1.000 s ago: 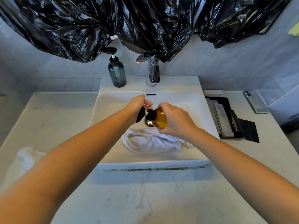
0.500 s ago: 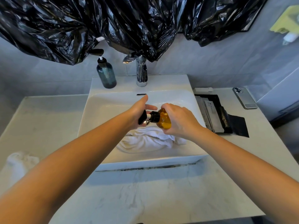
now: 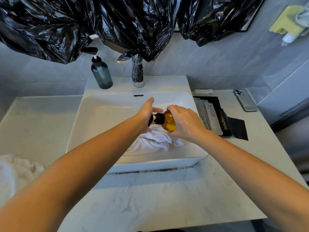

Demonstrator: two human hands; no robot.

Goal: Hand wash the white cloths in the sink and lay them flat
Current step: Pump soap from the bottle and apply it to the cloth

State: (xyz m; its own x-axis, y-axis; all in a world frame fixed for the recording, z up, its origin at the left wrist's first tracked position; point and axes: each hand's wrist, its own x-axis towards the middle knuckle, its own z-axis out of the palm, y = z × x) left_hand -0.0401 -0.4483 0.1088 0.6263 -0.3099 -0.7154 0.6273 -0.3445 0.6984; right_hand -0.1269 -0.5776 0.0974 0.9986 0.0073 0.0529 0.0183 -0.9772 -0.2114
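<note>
Early stage: soap going on, no scrubbing or rinsing to see, nothing laid flat. One white cloth (image 3: 150, 143) lay bunched in the sink (image 3: 93, 124) at mid-frame, just under my hands. A second cloth (image 3: 15, 169) sat heaped on the counter (image 3: 150, 198) at lower left, unwashed by my guess. My right hand (image 3: 185, 123) wrapped round the amber bottle (image 3: 169, 123), tipped sideways over the cloth. My left hand (image 3: 145, 114) — fingers mostly straight — lay against the black pump head (image 3: 151, 119), pressing rather than gripping.
</note>
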